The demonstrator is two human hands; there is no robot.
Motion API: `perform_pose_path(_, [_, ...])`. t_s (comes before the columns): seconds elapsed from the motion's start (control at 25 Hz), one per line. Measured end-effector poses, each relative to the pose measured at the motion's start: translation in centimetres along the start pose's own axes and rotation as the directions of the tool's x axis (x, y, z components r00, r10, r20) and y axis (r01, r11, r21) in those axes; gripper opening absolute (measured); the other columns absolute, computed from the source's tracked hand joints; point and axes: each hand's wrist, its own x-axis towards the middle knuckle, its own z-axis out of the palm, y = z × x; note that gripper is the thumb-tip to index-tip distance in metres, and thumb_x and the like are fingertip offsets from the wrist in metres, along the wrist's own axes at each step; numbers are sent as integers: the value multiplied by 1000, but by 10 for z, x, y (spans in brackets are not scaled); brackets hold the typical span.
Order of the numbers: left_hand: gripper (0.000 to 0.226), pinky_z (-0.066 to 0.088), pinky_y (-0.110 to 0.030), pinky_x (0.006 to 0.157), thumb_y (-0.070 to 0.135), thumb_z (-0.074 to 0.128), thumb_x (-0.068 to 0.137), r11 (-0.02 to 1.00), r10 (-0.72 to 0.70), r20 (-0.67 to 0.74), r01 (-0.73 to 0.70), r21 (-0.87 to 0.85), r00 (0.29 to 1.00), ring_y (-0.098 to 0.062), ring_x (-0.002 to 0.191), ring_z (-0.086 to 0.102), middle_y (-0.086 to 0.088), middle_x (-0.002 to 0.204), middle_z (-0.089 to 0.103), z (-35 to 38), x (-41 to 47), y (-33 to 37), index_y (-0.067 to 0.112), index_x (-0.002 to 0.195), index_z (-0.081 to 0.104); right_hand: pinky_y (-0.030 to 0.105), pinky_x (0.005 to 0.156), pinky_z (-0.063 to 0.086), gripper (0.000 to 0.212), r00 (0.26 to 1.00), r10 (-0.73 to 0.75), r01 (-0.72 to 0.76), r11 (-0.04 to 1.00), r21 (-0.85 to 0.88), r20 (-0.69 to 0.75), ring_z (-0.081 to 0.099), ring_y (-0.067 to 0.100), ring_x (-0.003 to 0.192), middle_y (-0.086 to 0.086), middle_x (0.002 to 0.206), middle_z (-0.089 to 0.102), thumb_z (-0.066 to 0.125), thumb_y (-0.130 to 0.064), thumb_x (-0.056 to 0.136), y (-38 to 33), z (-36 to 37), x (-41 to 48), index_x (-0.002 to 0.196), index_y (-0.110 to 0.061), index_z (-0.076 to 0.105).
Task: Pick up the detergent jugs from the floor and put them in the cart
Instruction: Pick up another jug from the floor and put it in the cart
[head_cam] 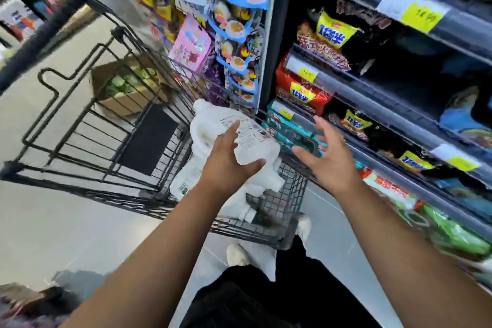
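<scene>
Placing step: left grip (pixel 231 160) holds a jug (pixel 210 128) over the cart (pixel 285 194), seemingly thumb under its base; right grip (pixel 328 157) is spread, released beside it. Next: lower it onto the jugs (pixel 181 181) inside.

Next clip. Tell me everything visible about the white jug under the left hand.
The jug is white opaque plastic by its look, with a white cap and a printed label bearing a barcode. It lies tilted, cap pointing away, over the near right corner of the wire cart, above other white jugs inside. The left hand grips its base end, index finger on the label, thumb round the lower edge. The right hand is open beside it, not touching.
</scene>
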Motion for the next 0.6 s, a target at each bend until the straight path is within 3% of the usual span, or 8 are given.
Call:
perform_pose_path(0.2, [97,43,-36,106,35,83,75,975,217,200,-224,13,955,-14,128,49,6,142,48,53,-27,64,31,152,25,38,108,39,77,970,94,-80,994,71,-225,46,13,128,-9,140,44,77,-35,79,28,-84,-75,145,-31,38])
perform_pose_path(0.4, [96,41,-40,109,38,82,76,908,376,425,-419,10,824,-14,128,49,8,143,48,141,-72,135,29,153,24,39,107,41,78,863,231,-153,967,204,-449,46,11,129,-5,140,48,79,-29,79,84,-167,-163,146,-27,39])
perform_pose_path(0.6, [107,47,-29,99,27,83,76,859,436,595,-509,-54,674,-7,113,53,6,136,51,248,-158,195,32,155,11,40,103,44,77,722,344,-178,931,320,-601,50,15,124,-3,143,46,78,-33,77,162,-252,-279,144,-28,41])
